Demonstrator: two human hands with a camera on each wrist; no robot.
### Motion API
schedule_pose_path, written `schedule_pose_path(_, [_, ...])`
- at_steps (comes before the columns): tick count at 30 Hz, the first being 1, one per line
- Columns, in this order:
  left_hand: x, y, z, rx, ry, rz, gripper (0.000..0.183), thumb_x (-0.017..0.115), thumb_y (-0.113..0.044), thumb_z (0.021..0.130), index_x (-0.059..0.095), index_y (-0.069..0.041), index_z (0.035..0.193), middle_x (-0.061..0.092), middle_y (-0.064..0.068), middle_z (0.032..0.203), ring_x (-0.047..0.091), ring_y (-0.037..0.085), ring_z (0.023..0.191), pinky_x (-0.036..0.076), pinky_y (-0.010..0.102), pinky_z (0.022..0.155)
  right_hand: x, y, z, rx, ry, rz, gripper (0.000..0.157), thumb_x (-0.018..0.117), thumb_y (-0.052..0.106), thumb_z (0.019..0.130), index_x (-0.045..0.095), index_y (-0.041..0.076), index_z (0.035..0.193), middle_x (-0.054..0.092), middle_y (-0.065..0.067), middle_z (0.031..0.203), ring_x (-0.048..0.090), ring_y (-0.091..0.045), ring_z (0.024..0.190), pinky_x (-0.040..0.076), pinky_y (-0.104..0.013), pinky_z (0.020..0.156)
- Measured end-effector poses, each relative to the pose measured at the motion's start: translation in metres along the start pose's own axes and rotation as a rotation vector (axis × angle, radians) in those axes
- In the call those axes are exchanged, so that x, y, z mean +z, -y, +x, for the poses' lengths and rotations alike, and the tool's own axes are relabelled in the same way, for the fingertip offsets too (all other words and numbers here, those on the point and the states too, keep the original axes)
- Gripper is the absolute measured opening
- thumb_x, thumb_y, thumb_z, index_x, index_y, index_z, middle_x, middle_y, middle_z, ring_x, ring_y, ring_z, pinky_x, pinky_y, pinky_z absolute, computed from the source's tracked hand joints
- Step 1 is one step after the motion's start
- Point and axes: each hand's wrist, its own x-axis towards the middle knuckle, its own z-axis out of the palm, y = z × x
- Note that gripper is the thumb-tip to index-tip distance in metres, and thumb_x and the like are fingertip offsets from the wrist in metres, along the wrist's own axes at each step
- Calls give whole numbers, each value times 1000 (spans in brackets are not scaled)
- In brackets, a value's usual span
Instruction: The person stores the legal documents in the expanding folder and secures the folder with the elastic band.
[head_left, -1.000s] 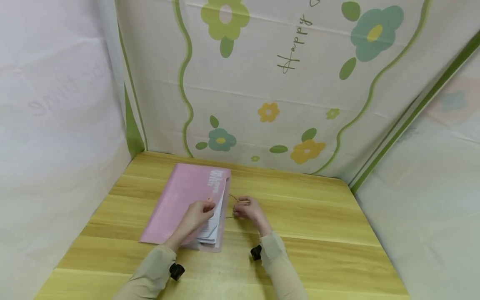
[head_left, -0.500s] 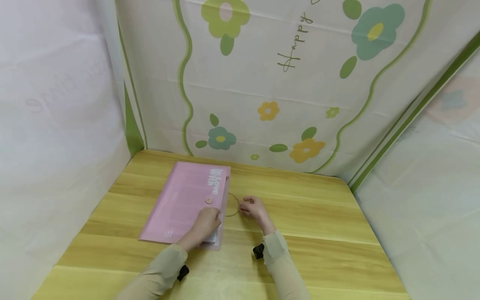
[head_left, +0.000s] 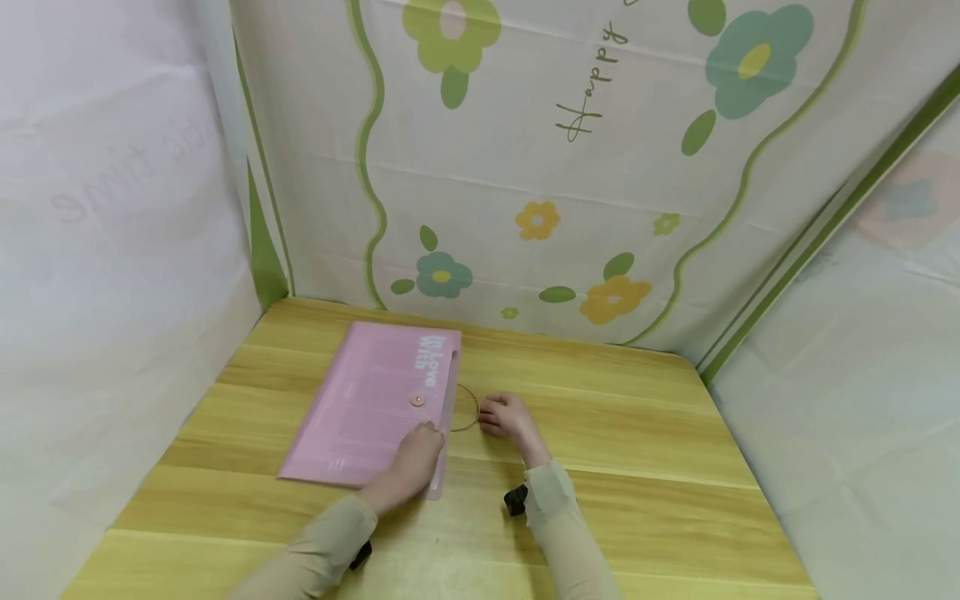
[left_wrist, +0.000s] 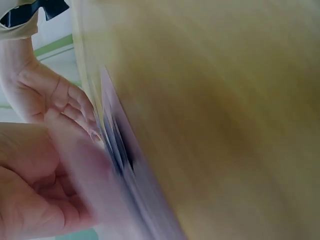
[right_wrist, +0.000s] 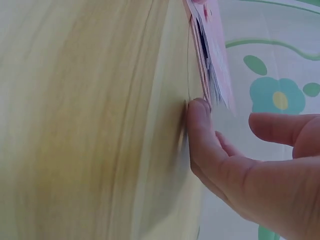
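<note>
A pink document folder (head_left: 367, 375) with white lettering and a round button (head_left: 417, 400) lies on the left half of the table, white papers (left_wrist: 117, 142) inside it. At its right edge my left hand (head_left: 417, 457) holds the front cover, which has a blurred, see-through look in the left wrist view. From that edge a thin string (head_left: 477, 410) loops out to the right. My right hand (head_left: 510, 417) rests on its side beside this loop, fingertips right at the string. Its thumb stands well apart from the fingers in the right wrist view.
The wood-grain table (head_left: 615, 450) runs back to a white fabric curtain (head_left: 480, 158) printed with flowers. Fabric side walls (head_left: 112, 333) close in on the left and right. Each wrist carries a small black camera (head_left: 516, 500).
My left hand has moved down and right along the folder's edge, bringing the cover down over the papers. The right hand has drawn slightly right, and the string loop now shows whole.
</note>
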Motion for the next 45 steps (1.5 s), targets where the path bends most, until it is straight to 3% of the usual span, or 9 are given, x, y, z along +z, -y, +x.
schedule_pose_path(5, [-2,18,-1,146,5,23,6,68,6,78,66,1,78,65,12,75,60,23,64,56,34,60,1,-1,1,0,26,21,43,49,2,100,42,-13,140,61,-32,129,66,-36,112,55,-42,97])
schedule_pose_path(10, [-6,36,1,198,49,-16,2,70,-1,84,68,-1,84,74,20,97,71,31,81,60,40,73,5,-2,4,-5,35,21,45,50,2,99,43,-13,140,63,-31,126,70,-27,99,58,-39,91])
schedule_pose_path(14, [-7,47,0,227,54,19,17,79,-10,79,67,-3,87,74,17,100,71,29,83,60,37,74,6,-5,5,-11,28,16,44,49,2,99,45,-13,139,64,-32,122,69,-19,90,58,-38,88])
schedule_pose_path(18, [-11,61,-2,177,70,5,31,84,-21,75,65,-1,90,72,20,103,70,32,91,59,41,79,7,-6,5,-7,41,33,39,48,1,99,50,-13,135,68,-28,115,68,-15,84,58,-35,86])
schedule_pose_path(22, [-19,80,-3,113,125,6,66,85,-33,72,62,13,115,62,31,127,60,44,119,52,52,98,7,-6,5,-1,65,49,35,46,1,100,52,-15,131,70,-21,109,67,-13,81,58,-34,87])
schedule_pose_path(25, [-21,92,2,92,161,24,93,85,-42,69,51,16,133,49,35,141,48,49,132,44,57,106,8,-6,6,-5,75,73,33,46,0,100,53,-16,128,69,-24,112,69,-16,85,58,-37,90])
schedule_pose_path(29, [-23,103,10,73,227,15,111,85,-51,66,40,16,142,37,35,151,37,50,140,37,64,109,12,-8,10,-34,121,128,32,48,-2,99,53,-17,127,63,-33,125,71,-24,101,57,-38,94])
schedule_pose_path(37, [-27,111,18,-3,375,-82,118,84,-52,66,30,13,149,25,34,157,25,49,147,25,68,114,26,-8,16,-92,196,128,28,54,-5,94,56,-17,120,64,-30,126,70,-16,98,58,-32,89])
schedule_pose_path(45, [-26,108,23,-5,419,-98,116,82,-54,71,28,12,150,23,32,159,24,47,148,23,68,115,34,-2,19,-96,164,115,7,60,-6,91,64,-7,97,65,-25,128,71,-17,99,58,-33,89])
